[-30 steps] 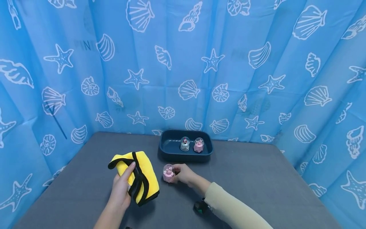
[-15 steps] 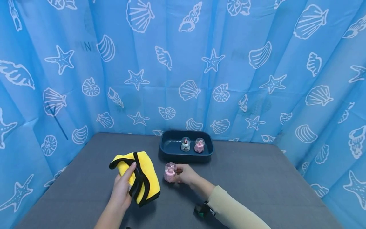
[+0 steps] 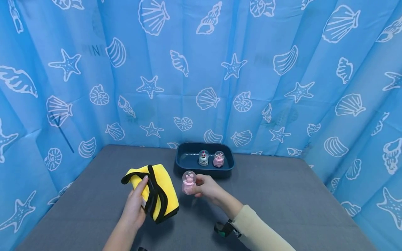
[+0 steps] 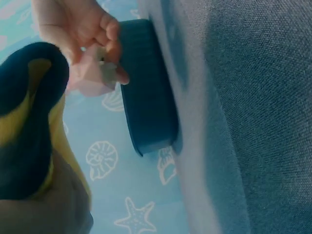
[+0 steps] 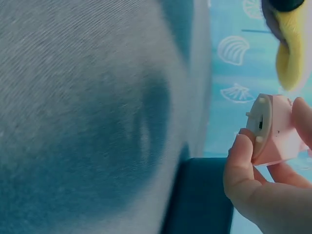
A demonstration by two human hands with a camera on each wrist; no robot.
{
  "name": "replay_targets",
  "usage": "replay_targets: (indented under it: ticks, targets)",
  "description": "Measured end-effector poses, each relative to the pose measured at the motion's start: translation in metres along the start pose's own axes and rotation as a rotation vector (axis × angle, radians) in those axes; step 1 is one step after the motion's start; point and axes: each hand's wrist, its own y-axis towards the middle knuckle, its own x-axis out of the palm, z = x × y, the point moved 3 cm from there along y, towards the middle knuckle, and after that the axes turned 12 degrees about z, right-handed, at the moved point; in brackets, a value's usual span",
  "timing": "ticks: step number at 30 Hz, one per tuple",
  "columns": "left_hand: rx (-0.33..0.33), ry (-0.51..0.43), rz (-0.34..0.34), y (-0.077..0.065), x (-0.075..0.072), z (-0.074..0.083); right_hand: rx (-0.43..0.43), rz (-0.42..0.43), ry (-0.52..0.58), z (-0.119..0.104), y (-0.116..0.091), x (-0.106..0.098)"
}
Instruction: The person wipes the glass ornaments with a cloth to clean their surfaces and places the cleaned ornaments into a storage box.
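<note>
A folded yellow cloth (image 3: 166, 190) with black edging is gripped in my left hand (image 3: 133, 209), thumb on top. To its right, my right hand (image 3: 208, 190) holds a pink snow globe (image 3: 189, 183) by its base, above the table. The right wrist view shows the underside of that snow globe (image 5: 275, 129), with a small dark switch and little feet, between thumb and fingers. In the left wrist view the cloth (image 4: 29, 122) is close to the camera, and the pink base (image 4: 90, 75) sits in the right hand's fingers beyond it.
A dark blue tray (image 3: 194, 172) stands at the back of the grey table (image 3: 273, 195). Inside it are a white-based snow globe (image 3: 203, 158) and another pink snow globe (image 3: 218, 159). A blue shell-print curtain (image 3: 201, 69) hangs behind. A black strap (image 3: 224, 229) shows below the right forearm.
My right hand has raised the pink snow globe off the table and moved it slightly right. My left hand with the cloth has shifted a little to the right.
</note>
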Motion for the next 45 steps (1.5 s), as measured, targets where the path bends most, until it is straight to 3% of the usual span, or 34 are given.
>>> replay_targets:
  ticks: [5,11,21,29,33,39,45]
  targets:
    - [-0.052,-0.111,-0.091,0.001,0.004,0.000,-0.032,0.005,-0.009,-0.008,-0.006,-0.002]
    - [-0.075,-0.143,-0.171,0.001,0.005,0.000,-0.086,0.031,0.000,-0.022,-0.015,-0.004]
    - [-0.006,-0.108,-0.244,0.002,0.010,-0.001,-0.170,-0.007,0.033,-0.036,-0.027,0.002]
    - [0.082,-0.012,-0.237,-0.007,0.023,-0.003,-0.238,0.045,-0.033,-0.043,-0.033,0.015]
    - [0.134,0.021,-0.255,-0.009,0.030,-0.006,-0.259,0.027,-0.022,-0.045,-0.037,0.022]
    - [0.137,0.039,-0.288,-0.011,0.035,-0.013,-0.321,0.027,-0.054,-0.048,-0.038,0.025]
    - [0.179,0.083,-0.182,-0.009,0.040,-0.016,-0.475,0.027,-0.218,-0.051,-0.039,0.024]
